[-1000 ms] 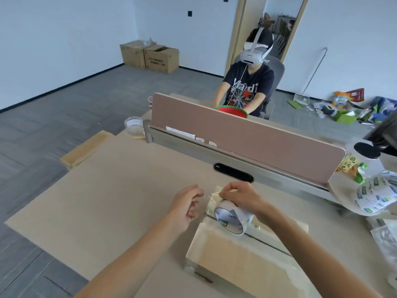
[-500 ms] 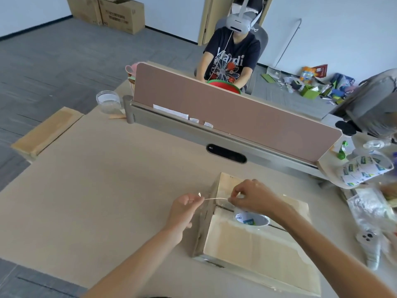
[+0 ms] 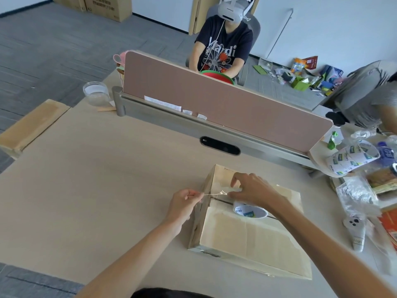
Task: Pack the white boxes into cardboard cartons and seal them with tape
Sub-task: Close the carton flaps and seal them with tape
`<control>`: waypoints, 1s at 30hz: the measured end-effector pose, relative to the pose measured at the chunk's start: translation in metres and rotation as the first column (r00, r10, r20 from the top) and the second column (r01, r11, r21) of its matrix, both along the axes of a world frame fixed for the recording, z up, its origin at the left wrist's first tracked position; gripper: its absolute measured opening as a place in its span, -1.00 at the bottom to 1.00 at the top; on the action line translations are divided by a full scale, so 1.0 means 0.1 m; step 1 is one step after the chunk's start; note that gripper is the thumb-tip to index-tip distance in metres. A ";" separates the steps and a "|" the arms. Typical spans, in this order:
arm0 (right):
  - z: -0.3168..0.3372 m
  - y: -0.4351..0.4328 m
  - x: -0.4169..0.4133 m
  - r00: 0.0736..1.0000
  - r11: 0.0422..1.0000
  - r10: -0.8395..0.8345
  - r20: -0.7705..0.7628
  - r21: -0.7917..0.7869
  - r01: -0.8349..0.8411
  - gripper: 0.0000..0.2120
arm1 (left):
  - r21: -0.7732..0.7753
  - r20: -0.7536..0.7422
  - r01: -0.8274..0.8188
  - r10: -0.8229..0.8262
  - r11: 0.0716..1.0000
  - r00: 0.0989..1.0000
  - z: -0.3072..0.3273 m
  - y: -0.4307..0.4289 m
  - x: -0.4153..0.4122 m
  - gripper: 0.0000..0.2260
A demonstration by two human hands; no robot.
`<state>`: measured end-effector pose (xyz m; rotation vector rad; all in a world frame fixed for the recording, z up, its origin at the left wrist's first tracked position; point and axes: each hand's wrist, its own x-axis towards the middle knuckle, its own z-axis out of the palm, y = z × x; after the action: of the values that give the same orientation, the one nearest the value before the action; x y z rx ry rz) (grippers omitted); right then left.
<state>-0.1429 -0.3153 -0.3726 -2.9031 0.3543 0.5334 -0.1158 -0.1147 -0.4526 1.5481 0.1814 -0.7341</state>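
The carton (image 3: 247,237) lies flat on the table (image 3: 96,179), close to the near edge and right of the middle; its top flaps are folded shut and meet at a seam across the top; older tape marks show on the cardboard. A roll (image 3: 250,211) with a white core lies on the carton's top beside the seam, under the heel of the right hand (image 3: 251,192); that hand's fingers are bent and pinch the tape (image 3: 214,193) at the seam's left end; whether it also holds the roll I cannot tell. The left hand (image 3: 185,203), just off the carton's left edge, pinches the free end of the tape between thumb and curled fingers; the clear strip runs taut between the two hands. To the right lie a crumpled bag (image 3: 356,194) and a white controller (image 3: 356,231). Farther back a brown divider (image 3: 214,108) crosses the table; a clear cup (image 3: 95,92) stands by its left end; a flattened carton piece (image 3: 30,123) lies off the table's left corner. Beyond the divider sits a person (image 3: 223,46) in a headset; cardboard boxes (image 3: 107,5) stand against the far wall.
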 end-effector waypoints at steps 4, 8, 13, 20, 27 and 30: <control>-0.05 0.03 0.01 1.000 1.000 0.007 0.000 0.000 -0.007 -0.70 | 0.032 0.008 -0.007 0.007 0.999 1.000 -0.03 0.00 0.01 -0.86; -0.11 0.04 0.01 1.000 1.000 0.006 0.007 -0.002 -0.006 -0.71 | 0.047 0.015 -0.011 0.010 0.999 1.000 -0.07 0.02 0.03 -0.85; -0.16 0.02 0.03 1.000 1.000 0.005 0.011 0.013 -0.005 -0.70 | 0.065 0.012 0.007 -0.008 0.998 1.000 -0.11 0.01 0.04 -0.84; -0.21 0.01 0.06 1.000 1.000 0.016 0.005 0.017 -0.016 -0.68 | 0.055 0.005 -0.015 0.015 0.998 1.000 -0.19 -0.02 0.03 -0.87; -0.27 0.01 0.10 1.000 1.000 0.011 -0.015 0.017 -0.011 -0.68 | 0.078 -0.051 0.024 -0.020 0.997 0.999 -0.27 -0.01 0.08 -0.89; -0.30 -0.01 0.10 1.000 1.000 0.004 -0.014 0.022 -0.004 -0.69 | 0.084 -0.060 0.040 -0.035 0.996 0.998 -0.31 -0.02 0.08 -0.88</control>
<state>-0.1330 -0.3159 -0.4023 -2.8806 0.3429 0.5555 -0.1077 -0.1166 -0.4840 1.6156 0.2302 -0.8102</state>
